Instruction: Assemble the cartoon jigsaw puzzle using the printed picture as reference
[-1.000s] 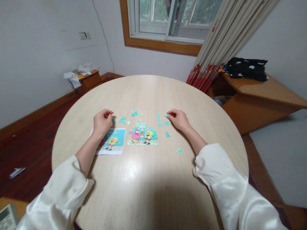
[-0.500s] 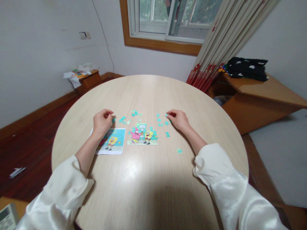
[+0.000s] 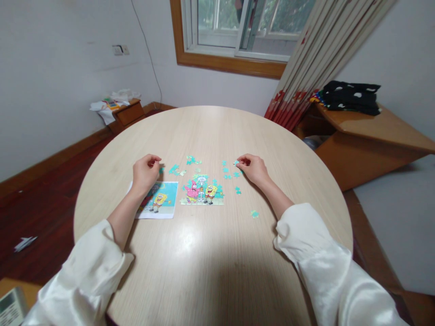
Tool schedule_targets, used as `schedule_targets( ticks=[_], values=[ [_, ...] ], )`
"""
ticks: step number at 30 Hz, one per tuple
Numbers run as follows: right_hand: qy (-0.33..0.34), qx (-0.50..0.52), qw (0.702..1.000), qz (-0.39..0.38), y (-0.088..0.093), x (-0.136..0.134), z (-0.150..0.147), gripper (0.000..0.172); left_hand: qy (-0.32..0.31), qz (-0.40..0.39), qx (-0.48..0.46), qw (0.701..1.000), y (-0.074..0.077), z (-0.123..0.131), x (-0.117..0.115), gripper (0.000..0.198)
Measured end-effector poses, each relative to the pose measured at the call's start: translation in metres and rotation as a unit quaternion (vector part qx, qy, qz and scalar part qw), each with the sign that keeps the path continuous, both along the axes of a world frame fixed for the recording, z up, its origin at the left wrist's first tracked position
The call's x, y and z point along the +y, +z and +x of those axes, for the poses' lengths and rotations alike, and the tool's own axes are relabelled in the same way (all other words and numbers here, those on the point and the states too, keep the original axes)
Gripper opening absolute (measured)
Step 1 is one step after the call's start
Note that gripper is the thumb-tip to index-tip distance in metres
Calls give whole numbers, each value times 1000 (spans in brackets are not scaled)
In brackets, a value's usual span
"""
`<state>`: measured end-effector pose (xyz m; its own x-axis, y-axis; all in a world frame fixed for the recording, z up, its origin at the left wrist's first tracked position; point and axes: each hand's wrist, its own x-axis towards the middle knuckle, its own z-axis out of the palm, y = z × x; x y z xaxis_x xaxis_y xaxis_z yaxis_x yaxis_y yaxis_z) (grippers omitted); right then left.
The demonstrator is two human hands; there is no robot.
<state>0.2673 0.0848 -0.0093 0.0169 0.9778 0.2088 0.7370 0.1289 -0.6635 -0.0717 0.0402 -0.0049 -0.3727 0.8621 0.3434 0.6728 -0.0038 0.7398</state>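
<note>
A partly joined jigsaw puzzle [image 3: 203, 192] with a pink figure, a pale one and a yellow one lies mid-table. My right hand [image 3: 252, 167], to its upper right, pinches a small light-blue puzzle piece [image 3: 236, 163] between thumb and fingertips. Several loose turquoise pieces [image 3: 227, 177] lie beside that hand. At the left, my left hand [image 3: 147, 172] is closed with fingertips together above the picture sheet [image 3: 163, 203]; whatever it holds, if anything, cannot be made out. More loose pieces [image 3: 174, 169] lie between the left hand and the puzzle.
The round wooden table [image 3: 190, 271] carries it all. One stray piece [image 3: 254, 214] lies right of the puzzle, towards me. Past the table stand a wooden cabinet [image 3: 377, 149] with black cloth [image 3: 351, 97] on the right and a small drawer unit [image 3: 129, 115] on the left.
</note>
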Motion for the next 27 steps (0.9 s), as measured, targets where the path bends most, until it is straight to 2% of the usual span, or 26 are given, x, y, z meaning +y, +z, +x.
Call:
schedule_targets(
  ticks=[13,27],
  values=[
    [5,-4,1000,12,-6,3,2,9,3,-3,5,1000,2,1,0,18],
    [2,-6,1000,8,-2,1,0,8,0,3,-7,1000,0,0,1,18]
  ],
)
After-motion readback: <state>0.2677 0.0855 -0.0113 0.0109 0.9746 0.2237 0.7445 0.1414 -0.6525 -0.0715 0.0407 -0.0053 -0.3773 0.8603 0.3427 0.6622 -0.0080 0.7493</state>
